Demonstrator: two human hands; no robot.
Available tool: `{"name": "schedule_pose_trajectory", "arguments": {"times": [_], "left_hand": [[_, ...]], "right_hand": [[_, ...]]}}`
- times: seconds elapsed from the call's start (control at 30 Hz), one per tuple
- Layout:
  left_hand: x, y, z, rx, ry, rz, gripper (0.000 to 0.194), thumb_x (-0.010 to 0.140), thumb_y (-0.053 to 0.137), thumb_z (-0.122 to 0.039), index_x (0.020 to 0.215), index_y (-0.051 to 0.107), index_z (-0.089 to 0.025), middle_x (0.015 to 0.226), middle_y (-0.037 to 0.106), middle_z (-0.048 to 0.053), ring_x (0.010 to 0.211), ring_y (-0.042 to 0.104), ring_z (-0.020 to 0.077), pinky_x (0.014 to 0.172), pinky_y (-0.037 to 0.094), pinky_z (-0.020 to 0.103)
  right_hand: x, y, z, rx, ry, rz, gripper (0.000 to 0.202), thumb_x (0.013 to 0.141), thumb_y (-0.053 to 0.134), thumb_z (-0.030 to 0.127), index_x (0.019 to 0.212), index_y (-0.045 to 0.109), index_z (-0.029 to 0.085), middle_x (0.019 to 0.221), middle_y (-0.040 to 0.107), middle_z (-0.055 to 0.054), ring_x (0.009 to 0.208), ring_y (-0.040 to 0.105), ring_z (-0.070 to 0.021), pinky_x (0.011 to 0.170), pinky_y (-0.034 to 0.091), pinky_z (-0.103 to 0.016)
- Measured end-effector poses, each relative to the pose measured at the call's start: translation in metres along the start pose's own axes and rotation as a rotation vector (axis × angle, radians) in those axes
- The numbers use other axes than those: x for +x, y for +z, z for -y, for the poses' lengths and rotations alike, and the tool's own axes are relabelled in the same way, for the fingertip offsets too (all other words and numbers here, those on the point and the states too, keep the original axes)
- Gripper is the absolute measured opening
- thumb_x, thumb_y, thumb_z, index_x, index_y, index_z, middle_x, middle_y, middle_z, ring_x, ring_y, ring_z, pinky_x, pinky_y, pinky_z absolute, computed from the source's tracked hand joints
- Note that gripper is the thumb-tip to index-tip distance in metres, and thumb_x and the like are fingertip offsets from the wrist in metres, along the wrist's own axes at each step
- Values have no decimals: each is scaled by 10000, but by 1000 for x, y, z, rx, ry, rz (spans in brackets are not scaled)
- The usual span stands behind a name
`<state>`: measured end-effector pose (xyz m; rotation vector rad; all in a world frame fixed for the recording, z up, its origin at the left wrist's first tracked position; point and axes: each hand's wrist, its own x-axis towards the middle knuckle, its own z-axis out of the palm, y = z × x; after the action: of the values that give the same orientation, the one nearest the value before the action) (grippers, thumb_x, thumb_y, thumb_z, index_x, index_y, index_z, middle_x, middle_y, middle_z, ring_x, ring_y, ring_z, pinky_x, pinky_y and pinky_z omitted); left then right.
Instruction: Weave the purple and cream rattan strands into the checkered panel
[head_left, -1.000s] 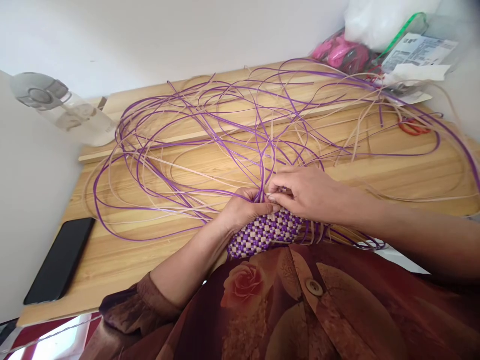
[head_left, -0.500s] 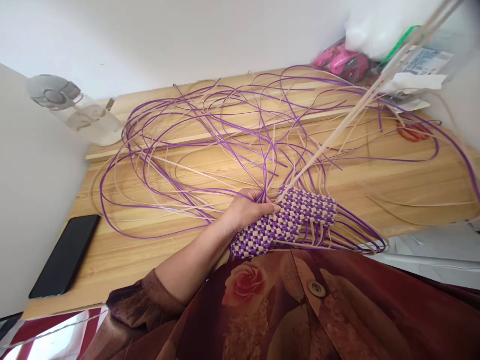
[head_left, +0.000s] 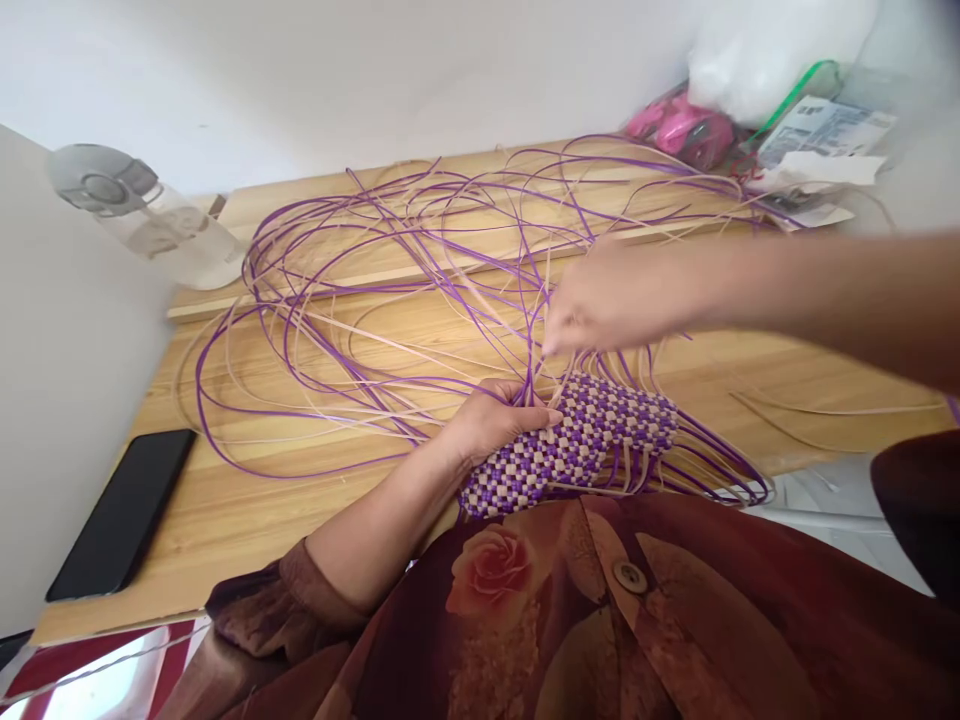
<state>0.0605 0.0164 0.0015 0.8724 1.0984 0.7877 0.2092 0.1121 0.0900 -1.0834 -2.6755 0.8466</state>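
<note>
A purple and beige woven piece [head_left: 589, 430] lies at the table's near edge, against the patterned shirt. My left hand [head_left: 502, 420] grips its left upper edge, thumb on top, with several strands rising between the fingers. Above the weave, my right hand [head_left: 589, 300] reaches in from the right, blurred, with its fingers curled together near the upright strands; what it pinches, if anything, is too small to make out. Long loose purple and beige strands [head_left: 300, 385] spread in loops over the table. More strands [head_left: 720, 460] bend round at the weave's right side.
A black phone [head_left: 124, 510] lies on the wooden table [head_left: 225, 525] at the left. A clear bottle with a grey lid [head_left: 184, 235] stands at the back left. Pink items in plastic [head_left: 682, 125], papers [head_left: 825, 135] and a white bag [head_left: 772, 60] are at the back right.
My right hand has come into view from the right, over the strands. The beige strands that stretched taut to the upper right are no longer there. My left hand keeps its grip.
</note>
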Motion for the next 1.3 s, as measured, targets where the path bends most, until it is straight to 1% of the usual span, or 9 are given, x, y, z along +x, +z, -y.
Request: {"name": "schedule_pose_trajectory", "arguments": {"times": [0.1,0.23,0.37,0.57,0.7,0.97,1.1,1.2,1.3], "left_hand": [[0,-1,1,-21,6,10,317,560,833,-342,623,601,-135,585,560,-38,512,450,61,531,330,218],[1,-2,2,31,43,15,291,585,825,-358,681,670,-131,632,619,-12,553,508,86,571,383,234],[0,0,2,10,176,-6,297,585,832,-299,820,736,-145,785,697,18,748,612,148,766,463,281],[-1,2,2,-34,146,-46,300,618,822,-307,864,742,-154,907,730,41,882,645,180,856,456,291],[1,2,3,-124,118,-3,251,682,782,-347,823,733,-146,814,718,36,783,637,149,799,458,276],[-4,1,-5,-178,-108,-21,270,604,815,-356,662,713,-114,645,694,56,535,581,134,577,438,266],[-3,-1,-2,-225,-115,2,312,574,831,-336,779,749,-115,709,727,73,600,634,173,630,482,295],[-2,-2,0,-237,-100,19,318,565,837,-324,788,753,-114,739,737,77,617,640,171,649,492,296],[-1,-2,-1,-218,-84,2,270,559,837,-309,722,744,-115,704,728,63,583,623,150,626,483,276]], "right_hand": [[6,-2,-3,-193,-161,371,133,778,670,194,657,725,192,590,643,21,566,542,-98,604,363,-246],[-6,7,3,-171,-335,256,132,782,633,186,692,728,206,713,682,-4,684,582,-135,637,375,-257],[-4,17,4,-120,-475,226,176,805,587,177,680,710,186,699,658,-4,677,571,-119,642,374,-242],[12,23,-8,-5,-535,263,221,850,542,223,687,683,173,641,618,14,616,533,-97,607,342,-221],[15,26,-14,39,-524,277,220,863,529,222,704,669,163,644,619,22,615,535,-90,609,342,-212],[-32,22,-10,2,-290,-140,259,920,508,343,874,712,191,792,689,-18,703,583,-127,667,396,-250],[-71,41,-19,-82,-423,-129,204,899,571,344,865,726,215,808,699,-32,751,605,-155,724,456,-295],[-85,63,-24,-144,-494,-278,176,900,572,247,1020,694,205,926,708,-41,862,616,-167,837,477,-322],[-85,75,-22,-150,-441,-381,146,882,598,226,993,682,183,934,697,-52,875,616,-162,836,487,-302]]}}
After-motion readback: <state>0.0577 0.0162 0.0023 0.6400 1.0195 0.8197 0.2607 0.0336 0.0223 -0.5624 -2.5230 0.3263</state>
